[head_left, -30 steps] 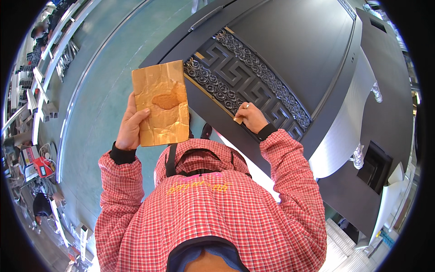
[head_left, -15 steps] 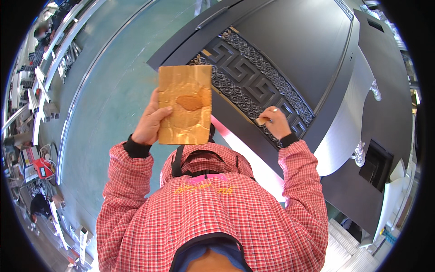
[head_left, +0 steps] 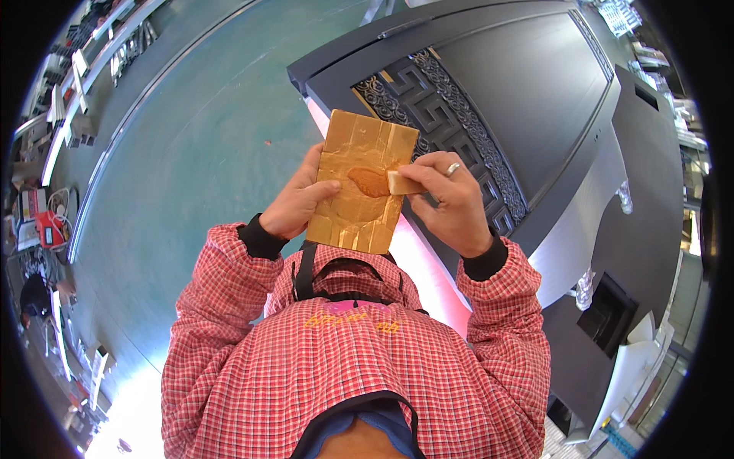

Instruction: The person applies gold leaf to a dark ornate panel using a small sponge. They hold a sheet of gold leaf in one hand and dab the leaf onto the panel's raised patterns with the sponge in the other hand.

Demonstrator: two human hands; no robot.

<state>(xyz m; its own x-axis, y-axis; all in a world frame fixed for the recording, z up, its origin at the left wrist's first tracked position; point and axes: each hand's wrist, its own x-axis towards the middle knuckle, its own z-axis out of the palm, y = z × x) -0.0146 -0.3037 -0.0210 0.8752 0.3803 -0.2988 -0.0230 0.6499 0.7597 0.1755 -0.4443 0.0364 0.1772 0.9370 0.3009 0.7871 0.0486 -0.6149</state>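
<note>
My left hand (head_left: 303,195) grips the left edge of a flat gold-coated board (head_left: 359,141), thumb on its face. A patch of orange-brown paste (head_left: 369,182) lies in the middle of the board. Between the fingers and thumb of my right hand (head_left: 453,200) is a small pale sponge block (head_left: 405,183), its end touching the board at the right side of the patch. Behind the board lies a dark grey door panel (head_left: 527,92) with a raised key-pattern and scroll band (head_left: 447,115), part of it hidden by the board and my right hand.
Another dark panel (head_left: 646,176) with a square cut-out (head_left: 608,315) lies at the right, with plastic-wrapped parts (head_left: 585,291) beside it. Green floor (head_left: 206,145) stretches to the left, where a red machine (head_left: 52,229) and metal profiles (head_left: 57,153) stand along the edge.
My right hand has moved left, off the door's scroll band, bringing the sponge block to the board. The board has shifted right and tilted in my left hand.
</note>
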